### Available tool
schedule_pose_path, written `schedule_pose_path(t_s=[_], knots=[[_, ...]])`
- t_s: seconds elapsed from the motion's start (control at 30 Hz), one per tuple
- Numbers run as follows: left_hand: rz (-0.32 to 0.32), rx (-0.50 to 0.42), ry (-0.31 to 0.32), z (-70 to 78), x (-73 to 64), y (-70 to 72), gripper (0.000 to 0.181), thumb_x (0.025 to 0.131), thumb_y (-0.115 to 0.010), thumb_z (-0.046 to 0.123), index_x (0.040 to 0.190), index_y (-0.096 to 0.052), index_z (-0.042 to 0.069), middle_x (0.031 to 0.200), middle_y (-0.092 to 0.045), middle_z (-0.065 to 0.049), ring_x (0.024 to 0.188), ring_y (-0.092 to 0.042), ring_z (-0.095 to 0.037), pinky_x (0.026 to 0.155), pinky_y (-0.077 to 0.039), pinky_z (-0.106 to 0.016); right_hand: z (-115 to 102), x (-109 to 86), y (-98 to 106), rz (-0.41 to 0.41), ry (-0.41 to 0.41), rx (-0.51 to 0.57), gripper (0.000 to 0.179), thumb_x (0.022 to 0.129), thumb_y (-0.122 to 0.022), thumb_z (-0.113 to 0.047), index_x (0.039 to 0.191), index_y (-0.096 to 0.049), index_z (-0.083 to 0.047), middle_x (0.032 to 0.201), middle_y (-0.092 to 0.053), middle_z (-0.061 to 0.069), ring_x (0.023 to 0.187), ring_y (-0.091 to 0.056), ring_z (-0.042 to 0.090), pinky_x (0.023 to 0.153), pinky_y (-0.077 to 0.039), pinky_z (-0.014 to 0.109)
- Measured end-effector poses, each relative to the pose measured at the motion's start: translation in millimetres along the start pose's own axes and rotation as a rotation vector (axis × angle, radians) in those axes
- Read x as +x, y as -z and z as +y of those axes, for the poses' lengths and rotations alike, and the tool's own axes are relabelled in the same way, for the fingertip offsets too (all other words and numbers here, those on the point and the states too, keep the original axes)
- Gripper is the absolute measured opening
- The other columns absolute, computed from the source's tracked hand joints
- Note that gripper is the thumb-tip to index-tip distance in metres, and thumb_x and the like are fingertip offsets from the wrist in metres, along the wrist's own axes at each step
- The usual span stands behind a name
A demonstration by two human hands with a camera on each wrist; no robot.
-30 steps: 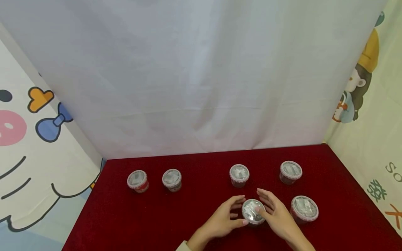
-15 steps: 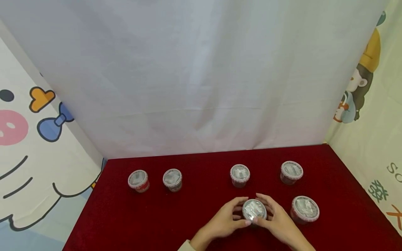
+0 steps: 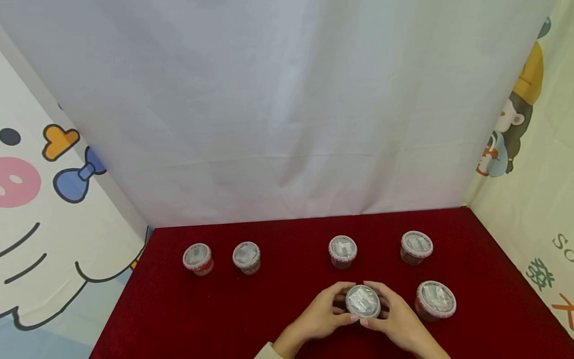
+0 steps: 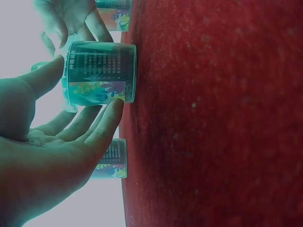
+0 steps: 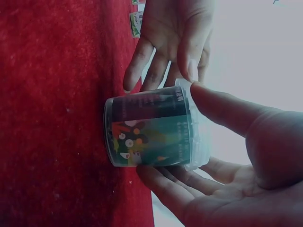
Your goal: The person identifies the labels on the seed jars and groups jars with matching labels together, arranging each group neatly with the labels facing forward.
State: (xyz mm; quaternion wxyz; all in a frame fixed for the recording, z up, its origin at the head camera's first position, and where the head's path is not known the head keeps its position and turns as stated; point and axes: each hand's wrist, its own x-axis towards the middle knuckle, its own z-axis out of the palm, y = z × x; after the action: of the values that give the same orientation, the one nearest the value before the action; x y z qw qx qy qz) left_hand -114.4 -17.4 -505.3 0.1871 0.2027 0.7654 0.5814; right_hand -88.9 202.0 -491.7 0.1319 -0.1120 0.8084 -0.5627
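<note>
A small round plastic tub [image 3: 362, 301] with a clear lid stands upright between both hands near the front of the table. Its side carries a printed label with text and colourful plant shapes, seen in the wrist views. My left hand [image 3: 324, 312] holds its left side, fingers bent round the wall and thumb at the lid's rim. From the right, my right hand [image 3: 394, 315] grips the same tub [image 5: 151, 127], thumb on the rim and fingers against the wall. Whether the tub's base touches the cloth, I cannot tell.
Several similar lidded tubs stand on the red cloth [image 3: 287, 279]: one [image 3: 435, 300] right of my right hand, one [image 3: 415, 247] at the back right, one [image 3: 343, 252] behind the held tub, and two at left, a red-labelled tub [image 3: 198, 259] and its neighbour [image 3: 246, 257]. A white curtain [image 3: 278, 124] hangs behind.
My right thumb has slid from the top of the lid down to its near rim. Both hands have closed in round the tub, which has hardly moved.
</note>
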Motion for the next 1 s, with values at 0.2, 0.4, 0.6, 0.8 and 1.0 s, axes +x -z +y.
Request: schedule_pose_path(t_s=[0.2,0.4,0.6,0.8,1.0], knots=[[0.015,0.004,-0.013,-1.5,-3.4,8.2,0.056,0.095,-0.080,0.007,0.146,-0.057,0.007,0.133,-0.066,-0.008,0.115,-0.066,-0.014,0.089,-0.056,-0.021,-4,2.4,-2,-0.001,-0.002,-0.003,0.076,0.090,-0.086,-0.011,0.149,-0.043,0.010,0.144,-0.054,0.036,0.127,-0.060,0.050,0.091,-0.061,0.038],[0.017,-0.021,-0.034,-1.9,-8.3,24.1,0.054,0.099,-0.076,0.015,0.149,-0.055,0.007,0.136,-0.065,-0.009,0.117,-0.065,-0.016,0.094,-0.055,-0.025,-16,9.5,-5,0.006,0.013,0.012,0.068,0.092,-0.084,-0.017,0.146,-0.048,0.005,0.142,-0.059,0.031,0.129,-0.060,0.049,0.096,-0.060,0.042],[-0.013,-0.129,-0.032,0.6,-14.8,39.2,0.057,0.103,-0.072,0.014,0.154,-0.048,0.005,0.147,-0.059,-0.016,0.131,-0.061,-0.027,0.105,-0.053,-0.030,-29,19.2,-9,-0.032,0.055,0.051,0.065,0.097,-0.080,-0.020,0.148,-0.048,0.004,0.145,-0.057,0.030,0.133,-0.057,0.049,0.100,-0.058,0.042],[0.015,-0.194,-0.057,1.6,-19.7,50.5,0.059,0.104,-0.070,0.018,0.157,-0.046,0.003,0.151,-0.057,-0.019,0.134,-0.059,-0.030,0.108,-0.052,-0.033,-42,27.4,-17,-0.059,0.073,0.097,0.066,0.100,-0.075,-0.019,0.152,-0.043,0.005,0.150,-0.052,0.031,0.137,-0.053,0.049,0.105,-0.055,0.049],[0.132,-0.186,-0.070,4.3,-23.6,58.5,0.058,0.103,-0.073,0.024,0.152,-0.051,0.003,0.143,-0.063,-0.018,0.128,-0.061,-0.026,0.103,-0.053,-0.031,-53,33.1,-29,-0.013,0.022,0.151,0.068,0.104,-0.070,-0.017,0.158,-0.036,0.005,0.152,-0.050,0.029,0.141,-0.050,0.047,0.107,-0.054,0.048]])
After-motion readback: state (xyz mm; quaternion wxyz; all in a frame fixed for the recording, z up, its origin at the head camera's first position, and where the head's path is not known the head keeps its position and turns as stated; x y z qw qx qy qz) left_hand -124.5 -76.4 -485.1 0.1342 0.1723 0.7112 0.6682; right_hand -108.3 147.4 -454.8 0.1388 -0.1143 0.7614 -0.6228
